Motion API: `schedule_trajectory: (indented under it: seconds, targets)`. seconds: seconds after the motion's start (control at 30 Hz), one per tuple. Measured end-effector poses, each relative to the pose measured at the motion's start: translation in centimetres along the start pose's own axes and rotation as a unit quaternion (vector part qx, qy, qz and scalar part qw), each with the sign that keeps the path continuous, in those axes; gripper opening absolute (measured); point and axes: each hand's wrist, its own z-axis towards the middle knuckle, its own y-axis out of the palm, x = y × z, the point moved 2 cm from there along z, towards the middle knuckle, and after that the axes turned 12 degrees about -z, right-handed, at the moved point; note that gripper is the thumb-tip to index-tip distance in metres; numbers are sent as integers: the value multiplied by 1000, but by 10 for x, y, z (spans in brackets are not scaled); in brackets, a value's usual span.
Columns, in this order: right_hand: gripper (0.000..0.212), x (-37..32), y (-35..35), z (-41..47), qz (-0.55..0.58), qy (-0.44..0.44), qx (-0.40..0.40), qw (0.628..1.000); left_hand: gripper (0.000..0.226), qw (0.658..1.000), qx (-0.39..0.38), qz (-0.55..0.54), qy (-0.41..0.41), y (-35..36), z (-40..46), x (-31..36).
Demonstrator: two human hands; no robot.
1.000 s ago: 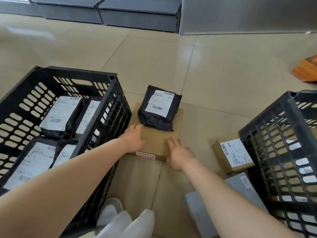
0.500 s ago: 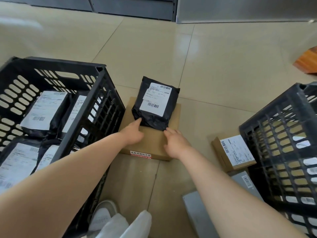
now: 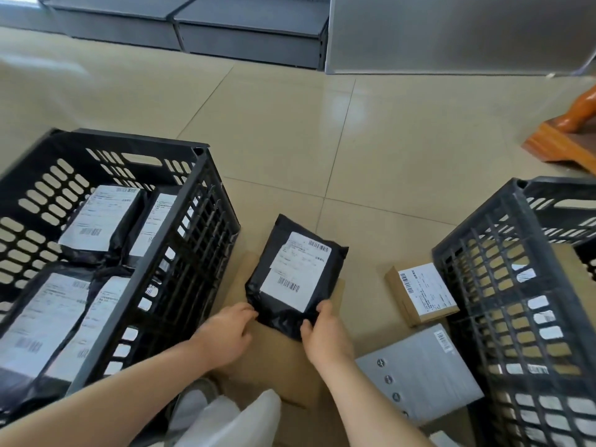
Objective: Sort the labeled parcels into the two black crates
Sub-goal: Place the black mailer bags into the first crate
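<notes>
**Black mailer gripped in both hands, ready to be sorted**

Nearest the camera, both forearms reach forward over a pale trouser leg and shoe. The left hand [image 3: 225, 333] closes on the near left corner of the black mailer [image 3: 295, 275], its fingertips curled against the edge. The right hand [image 3: 325, 337] grasps the near right corner, thumb on top beside the white label and fingers tucked under. The mailer looks tilted up off the flat cardboard box [image 3: 274, 359] lying directly beneath the hands, though its far end may be resting on that box; I cannot tell for certain.

Just right of the right hand, on the floor, lie a grey flat parcel [image 3: 419, 379] and, a little beyond it, a small brown box [image 3: 422, 293] with a label on top. Further right stands the right crate [image 3: 503, 285], with brown cardboard showing through its lattice.

Left of the left hand, touching the cardboard box's side, stands the left crate [image 3: 193, 253], holding four black mailers with white labels, face up and packed side by side.

The step in hand seems to be picking up this mailer and reading its label. Since the left crate holds only black bags of the same kind, it probably belongs there. The next move calls for lifting it clear of the crate's near wall, carrying it left, and laying it label up on the bags already inside
</notes>
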Motion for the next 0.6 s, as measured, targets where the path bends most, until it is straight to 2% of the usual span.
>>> schedule_trajectory:
  seconds: [0.07,0.13,0.23,0.37,0.53,0.6]
  targets:
    - [45,12,9,-12,120,88,7,989,50,1000,-1,-26,5,11,-14,0]
    - [39,21,18,-19,199,136,3,970,48,998,-22,-55,7,18,-20,-2]
    - [17,26,20,-22,206,125,-20,970,45,996,-58,-75,1,15,-21,-3]
    - [25,23,11,-23,260,122,-44,957,33,989,-78,-119,-50,-2,-16,2]
    - [15,9,-18,-26,389,115,-89,910,12,967,-3,-220,-131,-25,-12,17]
    - [22,4,-32,-21,430,109,-86,892,20,941,28,-289,-172,-33,-13,23]
